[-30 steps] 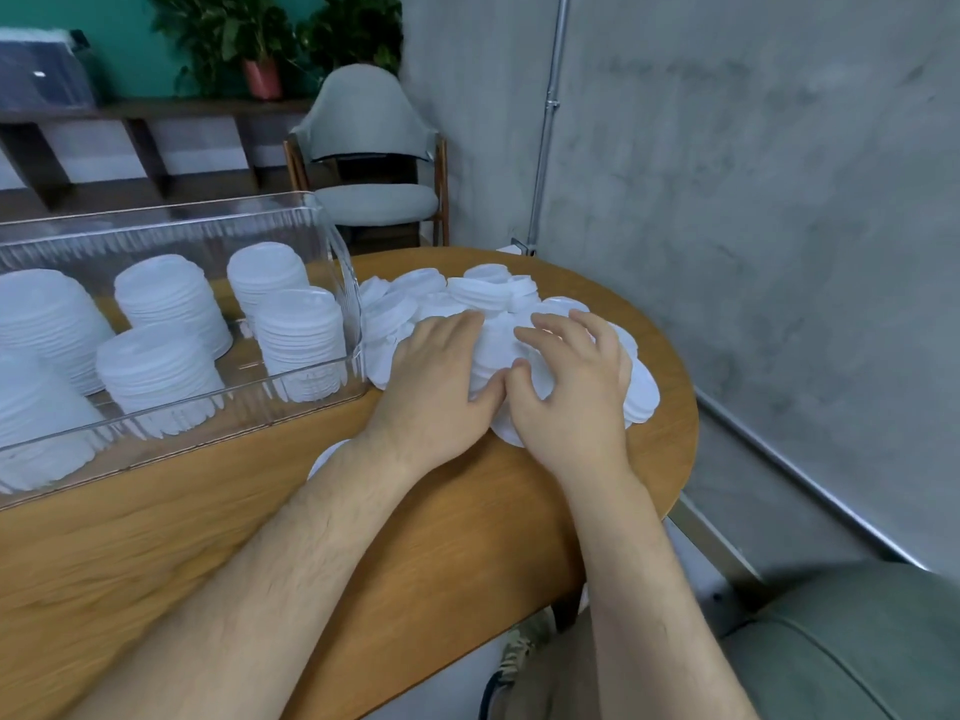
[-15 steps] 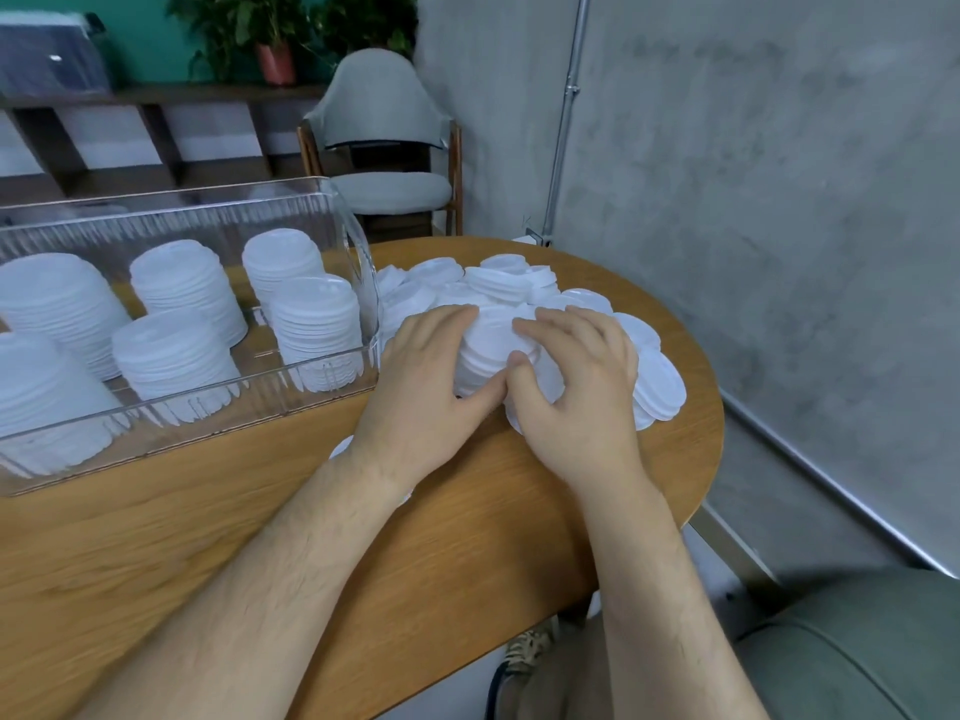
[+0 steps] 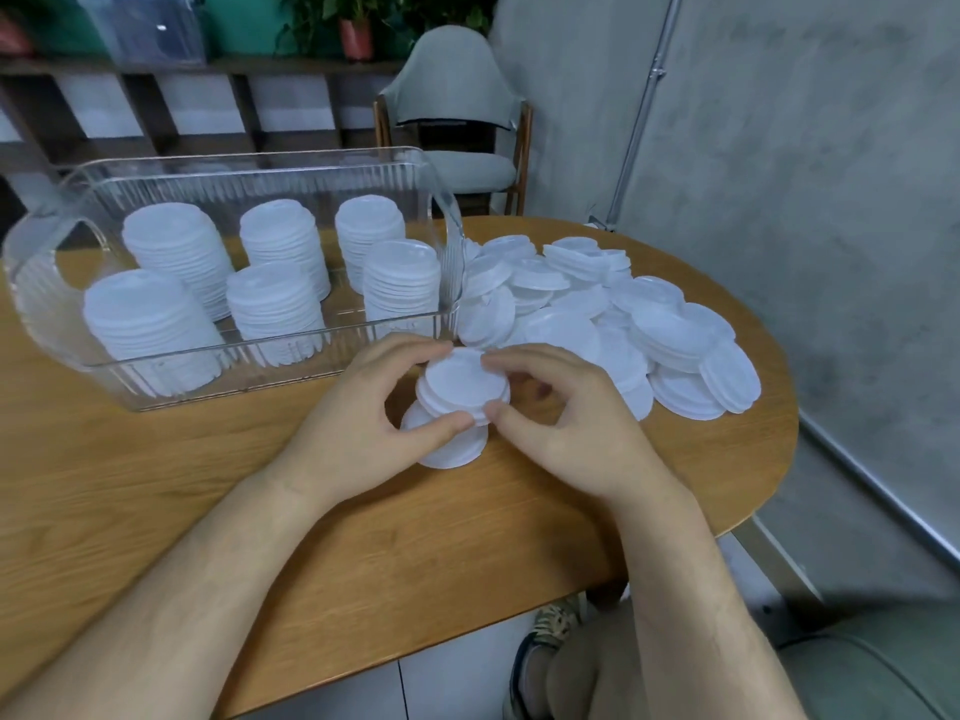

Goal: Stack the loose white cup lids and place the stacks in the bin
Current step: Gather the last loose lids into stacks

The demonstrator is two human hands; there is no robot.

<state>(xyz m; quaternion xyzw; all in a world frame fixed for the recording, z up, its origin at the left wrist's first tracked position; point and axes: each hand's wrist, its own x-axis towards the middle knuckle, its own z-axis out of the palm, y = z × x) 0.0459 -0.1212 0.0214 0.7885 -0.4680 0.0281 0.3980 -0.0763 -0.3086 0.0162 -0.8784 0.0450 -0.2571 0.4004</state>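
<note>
- Both grips have come back off the loose pile, where they lay flat a second ago, and now hold a small stack (image 3: 465,389) between them, nearer the person.
- Left grip (image 3: 358,423): fingers curled, thumb on the stack's near rim and fingertips on its far rim, pinching it from the left.
- Right grip (image 3: 566,433): also curled, thumb meeting the near rim just beside the left thumb, forefinger on the far rim, pinching the same stack from the right.
- The stack is a few white lids, flat side up and slightly uneven at the edges, between the two grips.
- Under the stack and the left thumb, a single lid (image 3: 447,452) lies on the counter (image 3: 260,511); whether the stack touches it cannot be told.
- Beyond the right grip and off to its right sprawls the pile (image 3: 597,314) of loose lids, overlapping and partly tilted, its near edge just past the fingertips.
- Beyond the left grip stands the clear bin (image 3: 182,379), its near wall just past the left fingertips.
- Inside the bin six tall stacks (image 3: 280,262) stand upright in two rows of three.
- Far behind the bin, well away from both grips, are a grey chair (image 3: 457,111) and a shelf (image 3: 208,70) with a potted plant (image 3: 358,28).
</note>
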